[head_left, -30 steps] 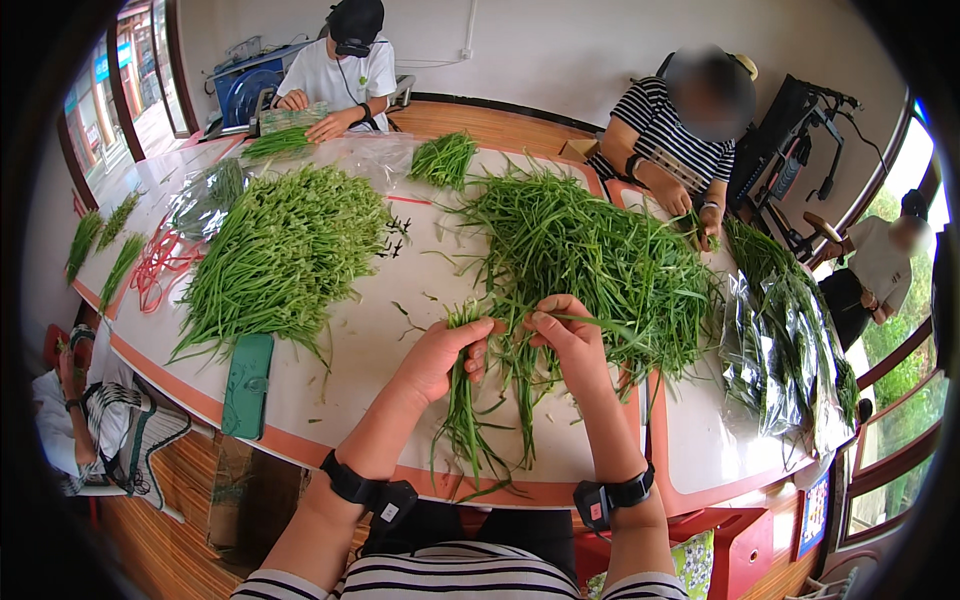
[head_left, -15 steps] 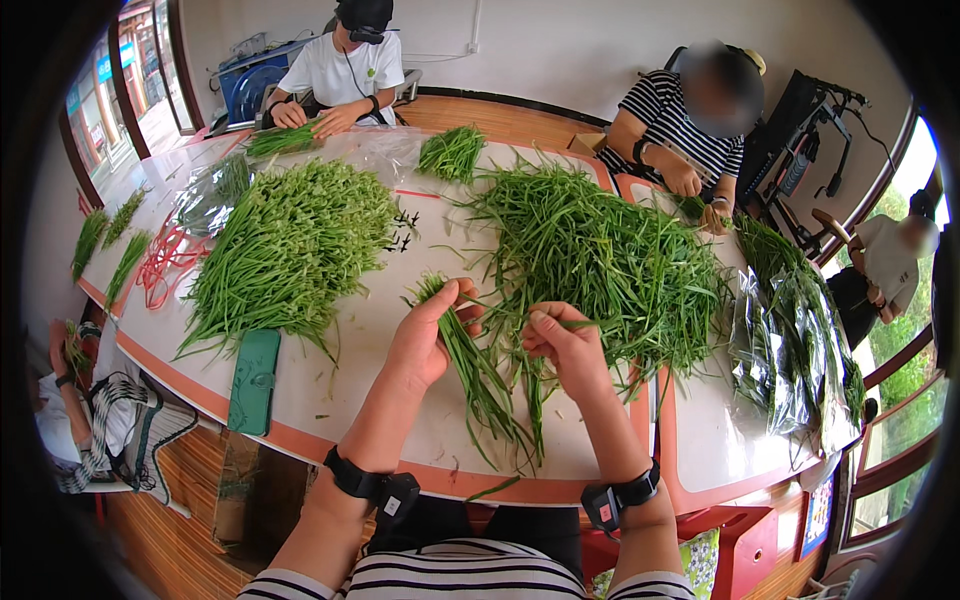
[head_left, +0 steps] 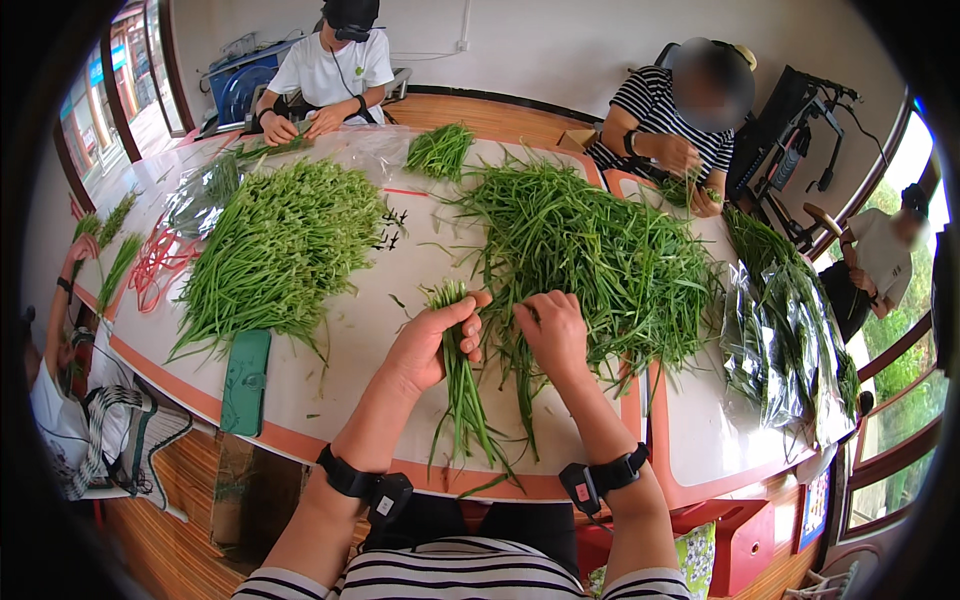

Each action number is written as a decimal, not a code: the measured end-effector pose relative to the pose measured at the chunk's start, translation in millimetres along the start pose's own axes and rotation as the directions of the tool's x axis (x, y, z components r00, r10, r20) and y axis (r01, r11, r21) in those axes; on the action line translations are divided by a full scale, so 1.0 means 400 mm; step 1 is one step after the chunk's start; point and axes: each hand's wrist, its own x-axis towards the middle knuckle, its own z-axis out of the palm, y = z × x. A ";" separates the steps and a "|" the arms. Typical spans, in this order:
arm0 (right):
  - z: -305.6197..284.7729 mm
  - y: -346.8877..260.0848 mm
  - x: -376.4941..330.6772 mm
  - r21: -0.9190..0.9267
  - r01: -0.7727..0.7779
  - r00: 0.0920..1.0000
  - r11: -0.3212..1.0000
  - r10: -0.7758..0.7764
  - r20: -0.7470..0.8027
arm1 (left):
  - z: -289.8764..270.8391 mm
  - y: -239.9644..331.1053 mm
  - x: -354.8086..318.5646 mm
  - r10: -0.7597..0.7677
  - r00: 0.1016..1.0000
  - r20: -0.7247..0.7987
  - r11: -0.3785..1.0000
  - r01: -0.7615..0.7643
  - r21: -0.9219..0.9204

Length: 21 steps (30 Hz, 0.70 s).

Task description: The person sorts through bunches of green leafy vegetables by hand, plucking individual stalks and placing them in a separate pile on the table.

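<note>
Near the front middle of the table, my left hand [head_left: 441, 338] is closed round a small bunch of green chives [head_left: 458, 385]. The pale cut ends stick up above the fist, and the long leaves hang toward the front edge. At the near side of a large loose heap of chives [head_left: 590, 255], my right hand [head_left: 556, 335] has its fingers curled down and drawn together. Its fingertips are partly hidden, so what they hold, if anything, does not show. A few loose stalks [head_left: 526, 400] trail from the heap between my two hands.
A neater pile of chives [head_left: 285, 240] lies left, beside a green phone case [head_left: 247, 380] and red ties [head_left: 160, 265]. Foil-wrapped bunches [head_left: 785, 350] lie right. Two people [head_left: 335, 75] [head_left: 665, 125] work across the table; another person [head_left: 65, 370] is at the left edge.
My left hand has turned the bunch more upright, its leaves now hanging straighter. My right hand has lifted slightly and turned its fingers toward the heap; the stalk it pinched no longer shows.
</note>
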 end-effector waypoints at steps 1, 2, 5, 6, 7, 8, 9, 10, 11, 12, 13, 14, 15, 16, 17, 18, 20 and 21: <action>0.012 -0.004 0.000 -0.055 -0.023 0.997 0.998 0.027 0.075 | 0.001 -0.003 0.001 0.000 1.000 0.005 1.000 0.000 0.003; 0.023 -0.008 0.000 -0.057 -0.025 0.997 0.998 0.029 0.070 | -0.001 -0.008 0.004 -0.011 1.000 0.003 1.000 0.011 0.008; 0.043 -0.009 0.009 -0.275 -0.036 0.979 0.961 0.088 0.181 | -0.001 -0.003 0.006 -0.017 1.000 -0.013 0.999 0.017 0.030; 0.048 -0.005 0.010 -0.254 -0.065 0.975 0.965 0.115 0.188 | -0.003 -0.003 0.004 -0.006 1.000 -0.013 1.000 0.006 0.030; 0.049 -0.001 0.011 -0.235 -0.095 0.970 0.967 0.143 0.195 | -0.005 -0.002 0.004 0.005 1.000 -0.012 1.000 -0.005 0.030; 0.044 0.005 0.012 -0.235 -0.094 0.970 0.968 0.142 0.196 | -0.006 -0.003 0.005 0.006 1.000 -0.012 1.000 -0.006 0.029; 0.036 0.006 0.016 -0.129 -0.193 0.953 0.973 0.217 0.212 | -0.011 -0.005 0.006 0.007 1.000 -0.026 0.999 -0.006 0.048; 0.024 0.006 0.022 -0.025 -0.292 0.928 0.956 0.290 0.236 | -0.014 -0.007 0.007 0.008 0.999 -0.038 0.998 -0.005 0.066; 0.007 0.007 0.026 0.050 -0.350 0.913 0.935 0.329 0.243 | -0.016 -0.008 0.007 0.011 0.999 -0.042 0.998 -0.008 0.063; -0.015 0.017 0.036 0.181 -0.434 0.873 0.882 0.363 0.325 | -0.012 -0.010 0.008 0.015 0.998 -0.054 0.996 -0.011 0.089; -0.034 0.028 0.042 0.299 -0.517 0.829 0.802 0.381 0.411 | -0.009 -0.012 0.009 0.020 0.998 -0.065 0.993 -0.013 0.115; -0.053 0.029 0.044 0.295 -0.516 0.828 0.804 0.381 0.410 | -0.006 -0.013 0.009 0.020 0.998 -0.063 0.994 -0.013 0.111; -0.066 0.027 0.046 0.482 -0.644 0.754 0.595 0.386 0.531 | -0.007 -0.012 0.008 0.038 0.996 -0.083 0.989 -0.025 0.146; -0.074 0.021 0.047 0.598 -0.733 0.680 0.324 0.346 0.646 | -0.008 -0.012 0.006 0.055 0.993 -0.102 0.983 -0.036 0.182; -0.079 0.013 0.047 0.597 -0.734 0.679 0.324 0.343 0.649 | -0.004 -0.010 0.001 0.058 0.993 -0.105 0.983 -0.038 0.181; -0.085 0.006 0.044 0.584 -0.751 0.660 0.306 0.321 0.679 | 0.007 -0.007 -0.007 0.063 0.994 -0.092 0.976 -0.042 0.212; -0.095 -0.013 0.038 0.571 -0.769 0.639 0.287 0.297 0.710 | 0.016 -0.013 -0.009 0.068 0.994 -0.082 0.968 -0.046 0.245; -0.098 -0.025 0.034 0.570 -0.779 0.625 0.261 0.253 0.738 | 0.018 -0.021 -0.006 0.119 0.990 -0.071 0.921 -0.084 0.381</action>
